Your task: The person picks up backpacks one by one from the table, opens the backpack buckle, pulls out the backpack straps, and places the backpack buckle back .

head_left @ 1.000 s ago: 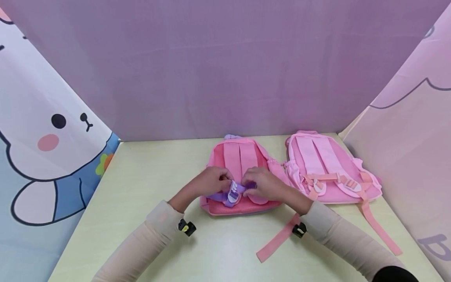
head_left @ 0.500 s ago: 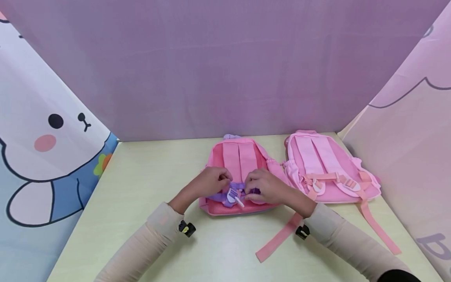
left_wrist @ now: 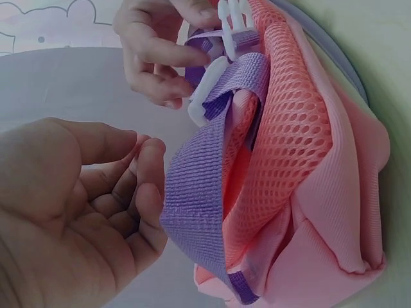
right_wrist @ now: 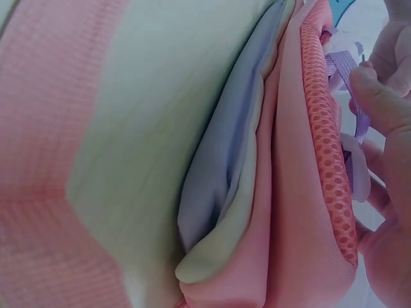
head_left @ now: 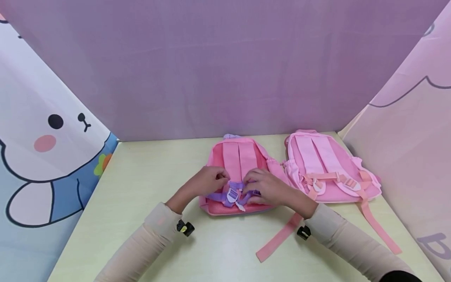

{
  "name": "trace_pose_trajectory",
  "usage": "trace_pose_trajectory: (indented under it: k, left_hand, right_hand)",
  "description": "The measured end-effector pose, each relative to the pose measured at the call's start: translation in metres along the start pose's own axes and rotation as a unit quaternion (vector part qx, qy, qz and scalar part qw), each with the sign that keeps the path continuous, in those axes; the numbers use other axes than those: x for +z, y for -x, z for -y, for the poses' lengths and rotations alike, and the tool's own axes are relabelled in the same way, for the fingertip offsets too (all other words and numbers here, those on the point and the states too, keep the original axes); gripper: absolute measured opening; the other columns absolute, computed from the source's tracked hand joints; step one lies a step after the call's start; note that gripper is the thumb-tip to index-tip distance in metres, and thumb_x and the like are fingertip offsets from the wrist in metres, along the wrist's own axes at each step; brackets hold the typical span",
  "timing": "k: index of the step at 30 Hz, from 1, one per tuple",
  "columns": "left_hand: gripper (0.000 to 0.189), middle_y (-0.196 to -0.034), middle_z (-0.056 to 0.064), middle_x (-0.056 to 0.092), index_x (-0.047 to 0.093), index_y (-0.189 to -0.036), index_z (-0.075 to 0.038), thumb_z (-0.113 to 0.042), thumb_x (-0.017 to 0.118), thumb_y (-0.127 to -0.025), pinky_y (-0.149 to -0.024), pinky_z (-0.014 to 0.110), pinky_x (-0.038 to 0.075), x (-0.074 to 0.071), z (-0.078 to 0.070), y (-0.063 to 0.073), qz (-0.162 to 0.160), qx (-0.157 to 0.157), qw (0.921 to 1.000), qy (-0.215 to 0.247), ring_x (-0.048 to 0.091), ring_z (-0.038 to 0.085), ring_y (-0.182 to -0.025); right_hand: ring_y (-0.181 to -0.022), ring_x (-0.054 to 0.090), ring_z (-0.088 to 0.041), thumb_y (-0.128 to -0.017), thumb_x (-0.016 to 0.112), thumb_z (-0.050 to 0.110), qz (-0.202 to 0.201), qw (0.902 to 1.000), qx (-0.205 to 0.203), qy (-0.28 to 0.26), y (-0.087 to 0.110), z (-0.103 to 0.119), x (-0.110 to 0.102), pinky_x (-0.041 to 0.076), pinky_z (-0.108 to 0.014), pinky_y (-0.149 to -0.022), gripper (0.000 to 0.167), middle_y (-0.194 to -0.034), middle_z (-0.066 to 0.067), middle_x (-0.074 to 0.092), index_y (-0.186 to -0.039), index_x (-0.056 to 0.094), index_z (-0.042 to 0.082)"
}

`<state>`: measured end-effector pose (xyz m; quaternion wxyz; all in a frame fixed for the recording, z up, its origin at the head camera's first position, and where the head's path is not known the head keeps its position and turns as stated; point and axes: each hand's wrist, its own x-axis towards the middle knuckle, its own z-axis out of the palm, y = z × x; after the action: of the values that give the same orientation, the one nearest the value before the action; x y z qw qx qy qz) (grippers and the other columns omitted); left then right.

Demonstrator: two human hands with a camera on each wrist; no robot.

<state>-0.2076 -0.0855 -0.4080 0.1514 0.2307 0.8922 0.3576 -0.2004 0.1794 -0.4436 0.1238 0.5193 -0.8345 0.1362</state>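
Note:
A pink backpack (head_left: 240, 156) lies with its back panel and shoulder straps facing up. Across its lower part runs a purple webbing strap (left_wrist: 196, 186) with a white plastic slider (head_left: 232, 195). The pronged half of a white buckle (left_wrist: 234, 29) hangs at the strap, pointing toward the backpack's bottom edge in the head view. My right hand (head_left: 265, 187) pinches the purple strap near its right-hand side. Just left of the slider is my left hand (head_left: 211, 181), thumb and forefinger tips together, with nothing visible between them in the left wrist view.
Another pink backpack (head_left: 331, 156) lies to the right, its orange-pink straps buckled across. One long strap end (head_left: 378, 227) trails over the table (head_left: 148, 164); a second strap end (head_left: 278, 239) emerges beneath the right forearm. A purple wall (head_left: 225, 70) stands behind, with printed panels at both sides.
The pronged buckle half has swung down from near upright to point toward the bag's bottom edge. My left hand has shifted slightly left; the right hand's fingers have spread a little over the strap.

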Motion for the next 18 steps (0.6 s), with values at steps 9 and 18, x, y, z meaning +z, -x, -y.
trace_pose_trajectory:
  k: [9,18]
  left_hand:
    - [0.018,-0.097,0.002,0.068,0.071,-0.111,-0.011,-0.017,0.057,-0.1,-0.066,0.028,0.05,-0.007,0.004,0.002,-0.017,-0.022,0.9996,-0.005,0.058,0.016,-0.08]
    - [0.029,-0.121,0.013,0.067,0.065,-0.126,-0.009,-0.021,0.057,-0.102,-0.084,0.04,0.058,-0.027,0.013,0.004,-0.072,-0.061,0.9956,-0.006,0.066,0.03,-0.109]
  right_hand:
    - [-0.111,0.062,-0.02,-0.091,0.074,0.032,-0.003,0.9976,0.058,-0.038,-0.003,0.001,-0.01,0.049,-0.045,-0.101,0.023,-0.112,-0.001,0.069,-0.108,0.077,0.017]
    - [-0.116,0.062,-0.027,-0.096,0.069,0.024,0.0,0.9816,0.186,-0.044,-0.005,-0.009,-0.022,0.049,-0.051,-0.104,0.022,-0.115,-0.005,0.071,-0.114,0.076,0.014]
